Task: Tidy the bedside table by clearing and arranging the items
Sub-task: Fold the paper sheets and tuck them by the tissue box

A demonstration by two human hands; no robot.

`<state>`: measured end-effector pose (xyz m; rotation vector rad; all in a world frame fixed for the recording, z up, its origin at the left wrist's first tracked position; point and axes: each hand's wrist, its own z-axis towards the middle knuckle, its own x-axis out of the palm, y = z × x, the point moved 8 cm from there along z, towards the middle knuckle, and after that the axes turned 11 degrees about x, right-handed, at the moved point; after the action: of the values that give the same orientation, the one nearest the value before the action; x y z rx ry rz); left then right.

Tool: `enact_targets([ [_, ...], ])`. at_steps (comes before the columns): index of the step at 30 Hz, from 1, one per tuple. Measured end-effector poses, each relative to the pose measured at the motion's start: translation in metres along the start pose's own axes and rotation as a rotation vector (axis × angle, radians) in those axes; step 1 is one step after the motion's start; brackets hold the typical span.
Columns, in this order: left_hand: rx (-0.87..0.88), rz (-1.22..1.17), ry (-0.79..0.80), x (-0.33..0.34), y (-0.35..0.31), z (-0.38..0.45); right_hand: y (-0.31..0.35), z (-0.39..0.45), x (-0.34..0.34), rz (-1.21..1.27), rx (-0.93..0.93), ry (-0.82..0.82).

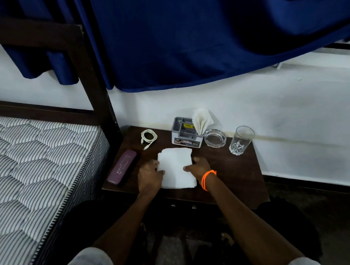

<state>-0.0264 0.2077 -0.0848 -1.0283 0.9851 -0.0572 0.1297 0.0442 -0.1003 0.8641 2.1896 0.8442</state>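
Pinching the white tissue (176, 167) from both sides, the two hands are holding it flat on the dark bedside table (228, 170). The left hand (148, 176) is gripping the sheet's left edge, its thumb lying on top of the paper and its fingers curled against the border. The right hand (198, 168) is gripping the right edge in the same way, thumb pressing down on the paper, the other fingers bent at the margin; an orange band (207, 179) is circling that wrist. The tissue is lying near the middle of the tabletop, toward the front edge, its corners slightly ragged.

Just behind the sheet, a grey organiser box (185, 132) is standing against the wall, and a folded paper napkin (201, 120) is sticking up out of its right compartment. Right beside the box, a clear glass ashtray (215, 138) is sitting on the wood, and further right a drinking glass (241, 140) is standing upright, apart from the ashtray. To the left of the box, a coiled white cable (148, 137) is lying on the table, one plug end trailing toward the tissue. Near the table's left edge, a purple case (121, 168) is lying lengthwise, well left of the left hand.

Beyond the table on the left, a striped mattress (34, 167) is resting in a dark bed frame (93, 74), and a blue curtain (173, 43) is hanging over the white wall.
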Motion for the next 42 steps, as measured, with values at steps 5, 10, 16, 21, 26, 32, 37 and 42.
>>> enact_targets([
  [5, -0.097, -0.297, -0.164, -0.009, -0.017, 0.004, 0.011, -0.022, -0.017, 0.348, -0.073, 0.175],
  [10, -0.294, -0.786, 0.053, 0.011, -0.036, 0.002, 0.021, -0.043, -0.018, 0.5, -0.152, 0.371],
  [16, -0.05, -0.661, 0.009, 0.003, -0.06, 0.012, 0.019, -0.048, -0.039, 0.458, -0.294, 0.142],
  [21, 0.026, -0.654, 0.013, 0.008, -0.071, 0.017, 0.028, -0.057, -0.054, 0.403, -0.395, 0.013],
  [26, 0.007, -0.626, 0.023, 0.021, -0.065, 0.015, 0.013, -0.049, -0.055, 0.257, -0.367, -0.115],
  [32, -0.081, -0.79, -0.035, 0.027, -0.077, 0.013, 0.015, -0.043, -0.051, 0.228, -0.412, -0.158],
  [37, -0.092, -0.864, -0.135, 0.024, -0.09, 0.018, 0.017, -0.041, -0.049, 0.217, -0.425, -0.177],
  [42, -0.144, -0.832, -0.211, 0.029, -0.086, 0.025, 0.013, -0.039, -0.051, 0.263, -0.371, -0.197],
])
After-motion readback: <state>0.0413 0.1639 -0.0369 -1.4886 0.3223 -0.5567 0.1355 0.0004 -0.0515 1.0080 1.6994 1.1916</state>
